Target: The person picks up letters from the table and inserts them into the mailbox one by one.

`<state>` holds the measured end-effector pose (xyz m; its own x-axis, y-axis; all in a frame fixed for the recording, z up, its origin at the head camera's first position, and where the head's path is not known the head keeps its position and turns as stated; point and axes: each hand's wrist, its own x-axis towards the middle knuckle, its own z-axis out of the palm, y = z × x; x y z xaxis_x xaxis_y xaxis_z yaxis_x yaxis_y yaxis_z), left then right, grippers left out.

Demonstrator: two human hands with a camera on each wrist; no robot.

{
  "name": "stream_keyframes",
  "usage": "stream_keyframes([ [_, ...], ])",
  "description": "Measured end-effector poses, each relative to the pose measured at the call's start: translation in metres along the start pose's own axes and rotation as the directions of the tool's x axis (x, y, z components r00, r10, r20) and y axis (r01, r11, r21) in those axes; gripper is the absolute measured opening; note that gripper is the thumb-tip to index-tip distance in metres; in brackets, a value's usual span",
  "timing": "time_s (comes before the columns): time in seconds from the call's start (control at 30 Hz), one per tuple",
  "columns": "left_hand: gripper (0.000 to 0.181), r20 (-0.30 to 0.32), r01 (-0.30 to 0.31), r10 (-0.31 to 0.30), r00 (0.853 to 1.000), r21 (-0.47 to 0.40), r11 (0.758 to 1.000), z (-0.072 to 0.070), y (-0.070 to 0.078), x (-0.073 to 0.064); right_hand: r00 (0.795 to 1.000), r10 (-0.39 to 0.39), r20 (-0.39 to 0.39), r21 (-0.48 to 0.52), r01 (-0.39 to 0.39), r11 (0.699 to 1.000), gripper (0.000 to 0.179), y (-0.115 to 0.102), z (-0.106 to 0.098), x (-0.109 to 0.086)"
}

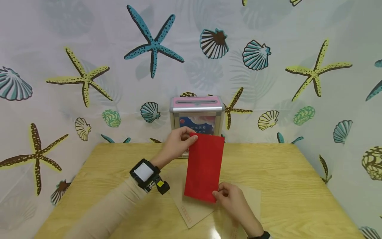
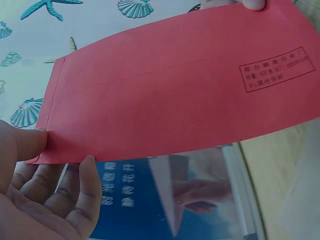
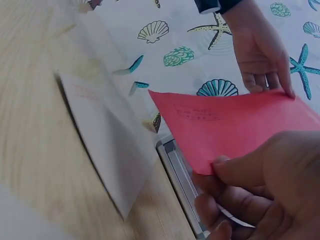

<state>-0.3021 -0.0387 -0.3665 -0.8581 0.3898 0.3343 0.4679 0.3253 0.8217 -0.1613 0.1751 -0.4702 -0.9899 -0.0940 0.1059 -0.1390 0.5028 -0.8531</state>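
A red envelope [image 1: 204, 167] is held up at a slant above the table. My left hand [image 1: 179, 142] pinches its upper left corner between thumb and fingers. At the lower right corner my right hand [image 1: 234, 200] pinches it the same way. The envelope's other side [image 2: 150, 100], seen in the left wrist view, has a flap line and a small boxed stamp of print. Just behind it stands a letter box [image 1: 197, 104] with a pink top, a slot and a metal frame; the envelope hides part of its front panel.
Below the red envelope, a brown envelope [image 1: 191, 212] with red printed boxes lies on the wooden table [image 1: 119, 186]. Another brown envelope [image 1: 252, 199] lies partly under my right hand. A cloth [image 1: 191, 66] printed with starfish and shells hangs behind and at the sides.
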Motion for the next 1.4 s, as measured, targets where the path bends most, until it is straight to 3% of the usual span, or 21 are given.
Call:
stream_keyframes([
  [0.13, 0.018, -0.018, -0.036, 0.036, 0.999, 0.001, 0.999, -0.014, 0.012, -0.001, 0.999, 0.012, -0.051, 0.026, -0.01, 1.0, 0.011, -0.008, 0.002, 0.012],
  [0.27, 0.018, -0.006, -0.059, 0.059, 0.998, -0.01, 0.998, -0.021, 0.018, -0.003, 0.988, -0.067, -0.139, 0.023, 0.071, 0.997, 0.011, -0.019, 0.001, 0.025],
  [0.57, 0.017, 0.025, -0.14, 0.139, 0.99, 0.001, 0.99, -0.018, 0.021, -0.01, 0.937, -0.218, -0.273, -0.052, 0.212, 0.976, 0.007, -0.045, -0.017, 0.055],
  [0.87, 0.028, 0.038, -0.138, 0.136, 0.99, 0.067, 0.988, -0.024, 0.025, -0.01, 0.904, -0.294, -0.309, -0.105, 0.275, 0.956, 0.009, -0.064, -0.034, 0.075],
  [1.17, 0.035, 0.059, -0.201, 0.195, 0.979, 0.153, 0.968, -0.036, 0.037, 0.007, 0.861, -0.381, -0.338, -0.131, 0.357, 0.925, 0.009, -0.073, -0.048, 0.095],
  [1.4, 0.04, 0.109, -0.263, 0.243, 0.964, 0.245, 0.933, -0.045, 0.046, 0.027, 0.818, -0.438, -0.373, -0.174, 0.402, 0.899, 0.006, -0.081, -0.063, 0.113],
])
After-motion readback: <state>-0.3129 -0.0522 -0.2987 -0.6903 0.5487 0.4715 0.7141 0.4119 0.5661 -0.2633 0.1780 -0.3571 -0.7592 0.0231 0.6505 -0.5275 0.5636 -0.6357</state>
